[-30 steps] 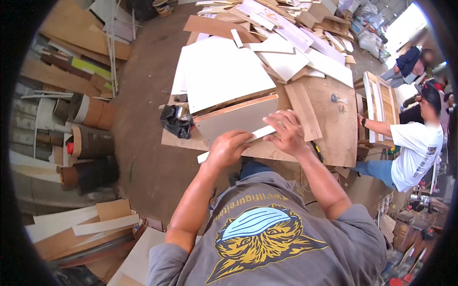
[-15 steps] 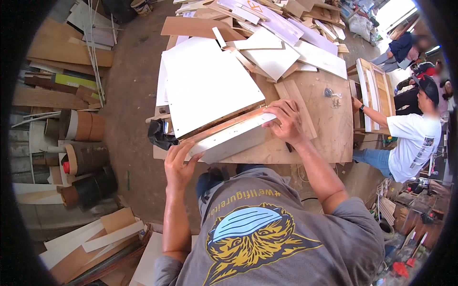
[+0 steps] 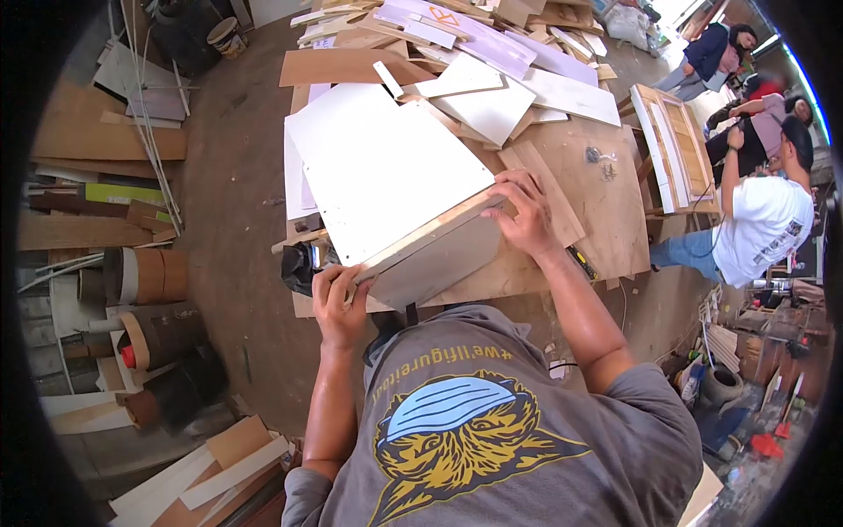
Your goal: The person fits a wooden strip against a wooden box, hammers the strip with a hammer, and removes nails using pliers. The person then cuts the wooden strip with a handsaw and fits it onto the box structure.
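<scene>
A white panel [image 3: 391, 167] with small holes along its edges forms the top of a box-like piece on the workbench. Along its near side runs a narrow wooden strip [image 3: 430, 230], lying close against the panel's edge. My left hand [image 3: 341, 303] is closed on the strip's left end, thumb on the near side. At the right end my right hand [image 3: 525, 212] grips it, fingers over the top. Below the strip, a greyish board face [image 3: 439, 268] drops toward my body. How the strip meets the box underneath is hidden.
Board offcuts [image 3: 474, 53] are heaped at the back of the plywood workbench [image 3: 615, 224]. Small screws [image 3: 608, 171] and a yellow-black tool [image 3: 581, 261] lie to the right. A co-worker in a white shirt [image 3: 773, 220] stands beside a wooden frame [image 3: 676, 149]. Rolls [image 3: 158, 281] stand left.
The strip has turned from showing its white face and closed the dark gap against the panel; both hands moved with it. The co-worker's arm has left the wooden frame and is raised.
</scene>
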A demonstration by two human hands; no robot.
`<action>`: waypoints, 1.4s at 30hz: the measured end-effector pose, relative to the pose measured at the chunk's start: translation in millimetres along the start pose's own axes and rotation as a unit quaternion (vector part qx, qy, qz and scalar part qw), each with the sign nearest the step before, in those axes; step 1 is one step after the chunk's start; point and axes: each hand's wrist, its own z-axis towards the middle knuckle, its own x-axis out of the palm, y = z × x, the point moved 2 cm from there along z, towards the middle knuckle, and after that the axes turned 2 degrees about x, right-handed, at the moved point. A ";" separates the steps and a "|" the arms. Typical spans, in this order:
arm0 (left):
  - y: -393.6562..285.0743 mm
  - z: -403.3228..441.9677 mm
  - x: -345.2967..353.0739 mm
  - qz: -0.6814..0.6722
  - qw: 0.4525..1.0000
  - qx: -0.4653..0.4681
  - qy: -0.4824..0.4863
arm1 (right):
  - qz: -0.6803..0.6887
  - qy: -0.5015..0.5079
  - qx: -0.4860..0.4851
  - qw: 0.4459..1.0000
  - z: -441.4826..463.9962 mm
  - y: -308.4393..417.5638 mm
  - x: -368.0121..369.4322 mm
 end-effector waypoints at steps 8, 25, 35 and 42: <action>8.3 -0.6 2.9 -0.049 0.999 -0.013 -0.015 | 0.046 -0.018 0.100 0.994 -1.4 -15.5 1.7; 19.5 -23.0 25.2 -0.104 0.989 -0.070 -0.079 | 0.183 0.050 0.222 0.956 -2.0 -30.6 7.8; 24.9 -43.8 55.4 -0.260 0.934 -0.204 -0.135 | -0.034 0.343 0.166 0.924 73.1 -6.7 -21.4; 14.0 -47.8 62.0 -0.270 0.917 -0.240 -0.169 | 0.072 0.420 0.172 0.888 82.0 -15.0 -6.2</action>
